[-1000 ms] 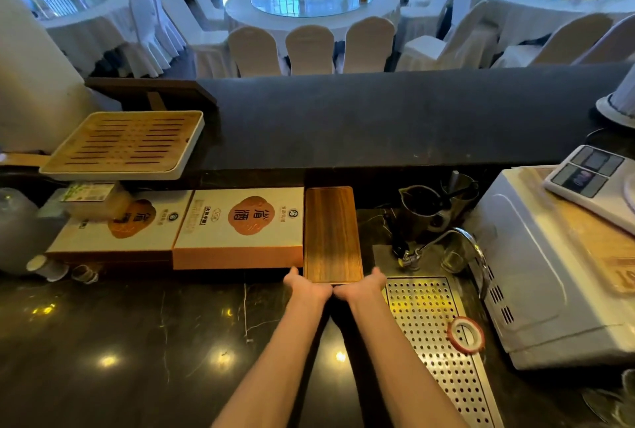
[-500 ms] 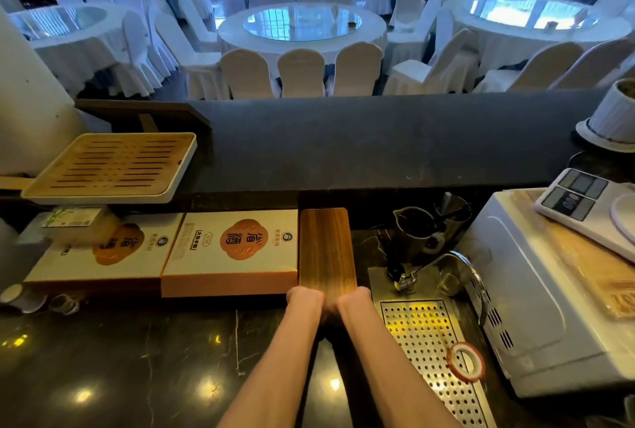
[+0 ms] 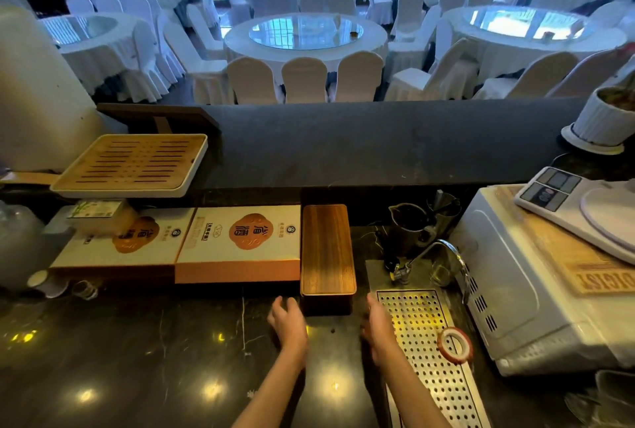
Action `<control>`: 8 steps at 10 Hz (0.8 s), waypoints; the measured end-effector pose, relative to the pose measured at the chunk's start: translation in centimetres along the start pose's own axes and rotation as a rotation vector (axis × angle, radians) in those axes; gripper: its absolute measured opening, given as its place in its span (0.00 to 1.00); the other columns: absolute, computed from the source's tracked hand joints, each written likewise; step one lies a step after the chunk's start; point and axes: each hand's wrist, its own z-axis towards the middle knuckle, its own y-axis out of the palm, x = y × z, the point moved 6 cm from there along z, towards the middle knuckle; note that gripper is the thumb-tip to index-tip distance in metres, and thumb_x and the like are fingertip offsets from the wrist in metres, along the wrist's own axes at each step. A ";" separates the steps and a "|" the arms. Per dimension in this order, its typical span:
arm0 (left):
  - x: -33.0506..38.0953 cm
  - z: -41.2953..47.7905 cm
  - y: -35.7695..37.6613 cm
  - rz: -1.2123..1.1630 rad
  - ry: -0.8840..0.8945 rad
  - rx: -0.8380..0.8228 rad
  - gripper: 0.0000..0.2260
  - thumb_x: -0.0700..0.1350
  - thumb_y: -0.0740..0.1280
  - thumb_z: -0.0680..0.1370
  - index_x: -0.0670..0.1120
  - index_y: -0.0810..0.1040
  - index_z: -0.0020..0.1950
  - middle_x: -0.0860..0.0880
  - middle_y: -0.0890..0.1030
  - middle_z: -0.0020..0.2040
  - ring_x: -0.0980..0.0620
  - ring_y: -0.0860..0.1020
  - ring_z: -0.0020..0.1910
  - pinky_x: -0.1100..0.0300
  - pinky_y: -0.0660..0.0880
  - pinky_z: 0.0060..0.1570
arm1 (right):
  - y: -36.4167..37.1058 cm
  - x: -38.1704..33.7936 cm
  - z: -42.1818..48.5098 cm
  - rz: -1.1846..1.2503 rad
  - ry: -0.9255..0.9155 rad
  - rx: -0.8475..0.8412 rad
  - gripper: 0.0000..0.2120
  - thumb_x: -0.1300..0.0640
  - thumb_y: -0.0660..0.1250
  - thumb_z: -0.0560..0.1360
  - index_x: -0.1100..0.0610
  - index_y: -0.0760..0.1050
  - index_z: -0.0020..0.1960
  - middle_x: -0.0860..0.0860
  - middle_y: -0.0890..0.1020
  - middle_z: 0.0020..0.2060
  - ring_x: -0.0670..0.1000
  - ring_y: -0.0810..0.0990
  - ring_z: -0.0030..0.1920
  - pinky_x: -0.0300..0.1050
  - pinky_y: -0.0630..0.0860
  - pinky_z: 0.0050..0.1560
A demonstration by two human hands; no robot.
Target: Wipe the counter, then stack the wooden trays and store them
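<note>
A stack of dark wooden trays (image 3: 327, 249) stands on the dark marble counter (image 3: 137, 359), pushed back under the raised bar ledge, right against an orange and cream gift box (image 3: 240, 242). My left hand (image 3: 288, 322) hovers just in front of the stack's left corner, fingers loosely apart, holding nothing. My right hand (image 3: 378, 328) is level with it to the right, also empty and off the stack, over the edge of the perforated drain tray. A slatted bamboo tea tray (image 3: 132, 163) in a white base rests on the ledge at the left.
A perforated steel drain tray (image 3: 429, 352) with a tap (image 3: 436, 255) and a roll of tape (image 3: 454, 345) lies to the right. A white appliance (image 3: 515, 283) carrying a scale stands far right. A second gift box (image 3: 120, 242), small cups and a jug sit left.
Both hands have let go of the wooden tray stack and drawn back and apart; the stack stays pushed in beside the gift box. The camera has tilted up slightly.
</note>
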 end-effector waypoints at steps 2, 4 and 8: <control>-0.3 -2.4 1.5 0.952 0.819 -0.081 0.32 0.45 0.56 0.80 0.52 0.42 0.79 0.52 0.41 0.80 0.51 0.35 0.77 0.49 0.36 0.75 | 1.3 -1.5 -1.9 -1.050 -0.680 0.084 0.35 0.44 0.56 0.80 0.51 0.41 0.79 0.45 0.40 0.77 0.49 0.40 0.78 0.48 0.50 0.77; 0.6 -2.6 1.7 1.104 0.731 -0.171 0.43 0.44 0.67 0.75 0.45 0.41 0.79 0.46 0.41 0.80 0.47 0.35 0.77 0.49 0.38 0.77 | 1.7 -2.8 -2.1 -1.212 -0.576 0.031 0.37 0.53 0.61 0.78 0.53 0.44 0.80 0.49 0.47 0.80 0.54 0.45 0.79 0.53 0.58 0.77; 2.8 -8.2 -7.5 0.974 0.903 0.053 0.19 0.52 0.57 0.81 0.50 0.70 0.71 0.51 0.73 0.71 0.51 0.66 0.74 0.49 0.56 0.76 | -1.7 -4.0 -12.8 -0.978 -0.970 0.181 0.16 0.46 0.62 0.78 0.48 0.75 0.63 0.44 0.81 0.54 0.43 0.79 0.55 0.35 0.73 0.52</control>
